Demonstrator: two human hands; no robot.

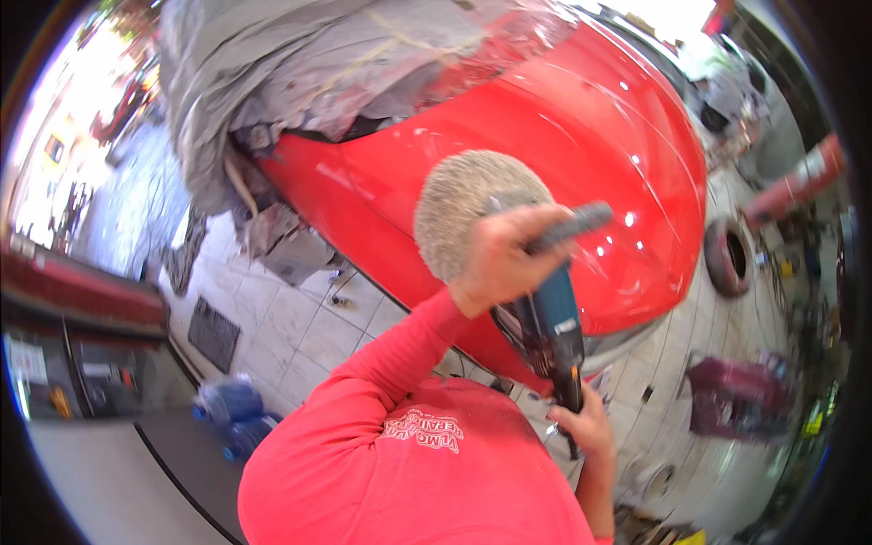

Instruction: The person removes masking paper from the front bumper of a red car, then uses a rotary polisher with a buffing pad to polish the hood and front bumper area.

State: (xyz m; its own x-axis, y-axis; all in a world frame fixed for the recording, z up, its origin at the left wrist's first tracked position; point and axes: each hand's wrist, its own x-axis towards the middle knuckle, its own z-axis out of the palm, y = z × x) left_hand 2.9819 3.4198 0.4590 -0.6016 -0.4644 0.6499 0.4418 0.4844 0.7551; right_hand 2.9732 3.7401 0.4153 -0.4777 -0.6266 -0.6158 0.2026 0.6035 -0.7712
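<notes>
I hold a blue-and-black power polisher (556,322) in both hands over the red car hood (581,118). Its big round wool pad (463,204) is beige and fluffy and overlaps the paint in the picture. Whether the pad touches the paint I cannot tell. My left hand (509,254) is wrapped round the dark side handle (586,222) near the pad. My right hand (589,422) is closed on the slim black rear end of the polisher, close to my body. The hood looks glossy, with bright light reflections.
Grey sheeting (272,54) covers the car's far left part. To the right lie a tyre (727,257) and a dark red panel (738,400) on the tiled floor (322,336). Blue water bottles (227,400) stand at my left, by a dark mat (213,333).
</notes>
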